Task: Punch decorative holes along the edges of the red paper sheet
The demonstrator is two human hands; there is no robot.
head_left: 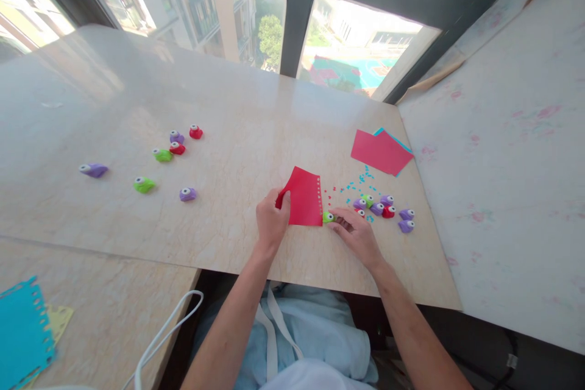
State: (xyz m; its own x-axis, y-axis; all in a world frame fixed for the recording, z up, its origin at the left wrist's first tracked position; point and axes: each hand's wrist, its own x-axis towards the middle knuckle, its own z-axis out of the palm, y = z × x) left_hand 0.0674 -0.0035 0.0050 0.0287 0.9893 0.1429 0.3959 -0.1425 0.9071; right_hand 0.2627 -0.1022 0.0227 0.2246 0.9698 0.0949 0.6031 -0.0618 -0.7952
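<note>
My left hand [272, 219] pinches the near-left corner of a red paper sheet [302, 197], thumb on top, holding it against the marble tabletop [228, 134]. My right hand [358, 235] has its fingers curled onto a small green punch [328, 217] set at the sheet's near-right corner; the punch touches the paper's edge, though I cannot tell whether the paper sits inside its slot. The sheet's right edge carries a row of punched holes, and tiny red and blue paper bits [359, 186] lie scattered just beyond it.

Just right of my right hand I see a tight cluster of punches [382, 207], purple, green and red, with 2 purple ones a little apart at its far end. Further back lies a stack of red and blue sheets [381, 151]. Well apart on the left, 7 more punches [176, 146] are spread loosely over the table. At the lower left, on a second surface, a blue sheet with a punched edge [22, 332] lies over a yellow one [59, 320].
</note>
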